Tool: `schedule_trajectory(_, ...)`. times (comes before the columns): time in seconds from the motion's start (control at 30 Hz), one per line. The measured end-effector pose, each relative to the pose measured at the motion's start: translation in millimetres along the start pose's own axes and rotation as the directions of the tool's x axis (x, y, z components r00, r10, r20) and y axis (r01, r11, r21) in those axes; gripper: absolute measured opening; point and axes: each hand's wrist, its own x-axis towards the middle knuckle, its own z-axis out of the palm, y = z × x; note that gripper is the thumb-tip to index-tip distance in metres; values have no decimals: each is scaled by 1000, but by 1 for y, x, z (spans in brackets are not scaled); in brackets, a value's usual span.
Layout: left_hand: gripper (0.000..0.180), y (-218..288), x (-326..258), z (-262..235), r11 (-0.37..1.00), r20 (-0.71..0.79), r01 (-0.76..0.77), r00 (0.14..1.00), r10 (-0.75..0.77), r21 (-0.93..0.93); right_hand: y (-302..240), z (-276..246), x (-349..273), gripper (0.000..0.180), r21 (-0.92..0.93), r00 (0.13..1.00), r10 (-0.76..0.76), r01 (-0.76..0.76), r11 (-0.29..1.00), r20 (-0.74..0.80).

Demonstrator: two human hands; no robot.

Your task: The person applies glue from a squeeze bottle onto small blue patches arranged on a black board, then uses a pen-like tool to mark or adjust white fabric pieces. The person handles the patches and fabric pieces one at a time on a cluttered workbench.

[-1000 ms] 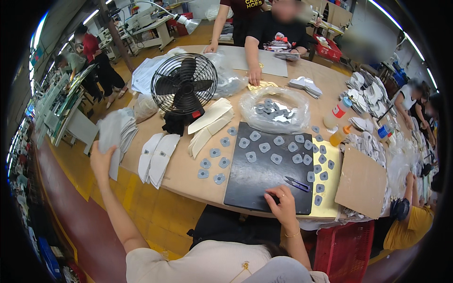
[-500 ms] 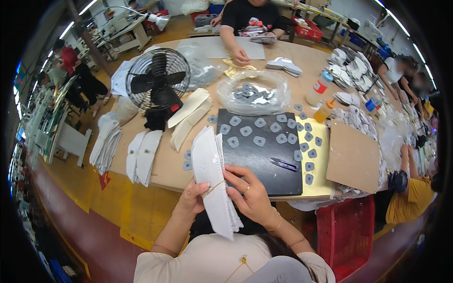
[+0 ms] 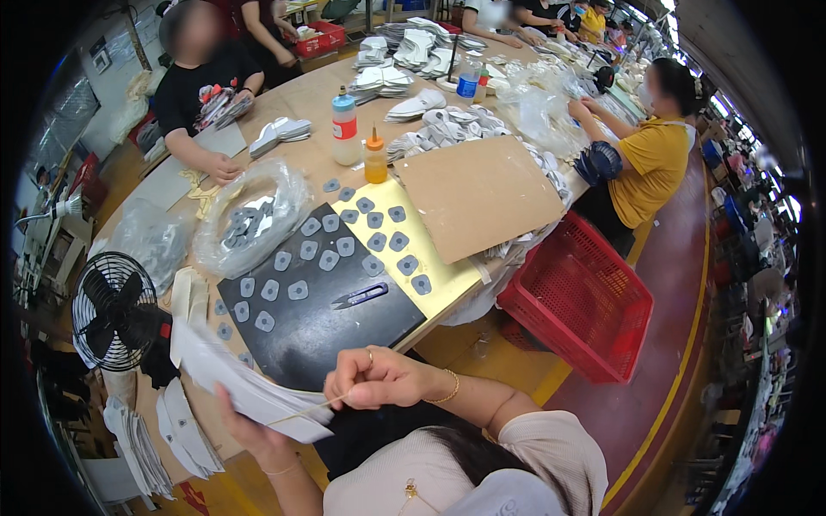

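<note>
My left hand (image 3: pixel 251 430) is closed around the lower end of a stack of white cut pieces (image 3: pixel 249 383), which tilts over the table's near edge and is blurred at its far end. A thin tan rubber band (image 3: pixel 301 414) stretches off the stack. Its other end is pinched between the thumb and fingers of my right hand (image 3: pixel 374 378). Just beyond my hands lies a black board (image 3: pixel 323 340), with grey patches (image 3: pixel 298 290) spread over it, each marked by a small spot. Dark thread snips (image 3: pixel 360 296) rest on the board near my right hand.
More grey patches lie on a yellow sheet (image 3: pixel 443 288) beside a brown board (image 3: pixel 482 193). Glue bottles (image 3: pixel 346 138), a plastic bag (image 3: pixel 288 202) and a black fan (image 3: pixel 114 311) stand around. A red crate (image 3: pixel 594 297) sits at right. Co-workers (image 3: pixel 650 168) work around the table.
The view has swung to the right. My right hand has come off the stack's side and now pulls the rubber band away from it. The stack has tipped over to the left.
</note>
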Motion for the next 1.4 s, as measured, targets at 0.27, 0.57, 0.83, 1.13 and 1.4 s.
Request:
schedule_trajectory(0.27, 54, 72, 39, 10, 883, -258, -469, 849, 460, 32, 15, -1, -18, 14, -637, 981, 195, -149, 756, 3)
schedule_trajectory(0.57, 76, 41, 21, -9, 988, 625, 0, 774, 98, -155, -21, -48, -19, 9, -910, 942, -98, -278, 308, -321)
schedule_trajectory(0.83, 77, -13, 21, -6, 892, 734, 385, 672, -96, -236, -48, -73, -18, 8, -879, 875, -91, -470, 77, -475)
schedule_trajectory(1.13, 75, -27, 24, -21, 861, 626, 482, 725, -288, -162, -67, -152, 14, 13, -745, 738, -105, -662, 84, -667)
schedule_trajectory(1.4, 82, -25, 17, -27, 849, 264, 529, 816, -514, 16, -71, -221, 78, 12, -758, 762, -174, -644, -103, -624)
